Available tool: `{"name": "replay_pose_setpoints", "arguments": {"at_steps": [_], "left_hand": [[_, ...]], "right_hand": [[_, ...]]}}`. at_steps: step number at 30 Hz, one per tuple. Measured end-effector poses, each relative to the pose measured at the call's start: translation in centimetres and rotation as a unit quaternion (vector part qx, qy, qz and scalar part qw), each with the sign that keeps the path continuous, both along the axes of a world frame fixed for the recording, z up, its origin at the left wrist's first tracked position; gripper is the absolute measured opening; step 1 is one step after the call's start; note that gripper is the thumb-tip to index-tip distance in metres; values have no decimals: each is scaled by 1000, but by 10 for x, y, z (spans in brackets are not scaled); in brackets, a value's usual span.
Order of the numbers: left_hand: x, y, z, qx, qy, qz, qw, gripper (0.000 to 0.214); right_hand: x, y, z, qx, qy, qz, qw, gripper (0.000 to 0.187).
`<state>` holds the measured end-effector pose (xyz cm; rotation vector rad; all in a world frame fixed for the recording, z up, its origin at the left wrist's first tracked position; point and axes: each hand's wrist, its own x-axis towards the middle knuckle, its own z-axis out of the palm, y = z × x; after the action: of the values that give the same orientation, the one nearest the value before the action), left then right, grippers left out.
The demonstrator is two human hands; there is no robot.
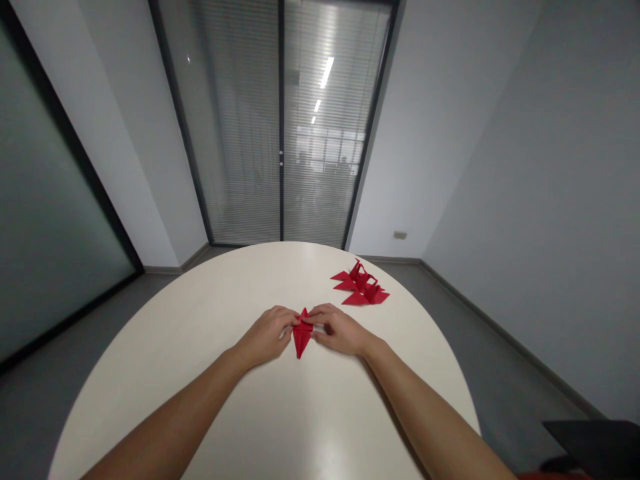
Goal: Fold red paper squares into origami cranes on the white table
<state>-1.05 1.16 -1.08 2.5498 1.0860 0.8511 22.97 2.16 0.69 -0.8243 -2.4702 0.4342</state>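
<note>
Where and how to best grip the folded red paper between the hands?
Probably the side edges of the folded red paper at its wide middle, coming in from left and right. It sits low at the table and narrows to a point at its near and far ends, so the middle likely offers the firmest hold. Left hand and right hand touch it there.

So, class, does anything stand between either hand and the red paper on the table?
Nothing visible does: the left hand and right hand both already touch the paper, one from each side. The folded red birds lie apart, farther back and to the right.
</note>
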Motion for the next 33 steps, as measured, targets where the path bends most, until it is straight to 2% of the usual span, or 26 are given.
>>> {"name": "replay_pose_setpoints", "arguments": {"at_steps": [6, 14, 21, 26, 33], "left_hand": [[-5, 0, 1, -10, 17, -16, 1000, 37], [-5, -3, 5, 5, 30, -17, 999, 28], [-1, -1, 4, 25, 43, 0, 999, 18], [-1, -1, 2, 25, 37, 1, 999, 25], [-2, -3, 1, 16, 20, -6, 1000, 34]], "right_hand": [[0, 3, -4, -4, -5, -7, 1000, 35], [-2, 0, 6, -2, 9, 28, 1000, 29], [0, 0, 5, -3, 10, 40, 999, 52], [0, 0, 6, -7, 7, 21, 1000, 38], [0, -2, 7, 27, -13, 9, 1000, 28]]}}
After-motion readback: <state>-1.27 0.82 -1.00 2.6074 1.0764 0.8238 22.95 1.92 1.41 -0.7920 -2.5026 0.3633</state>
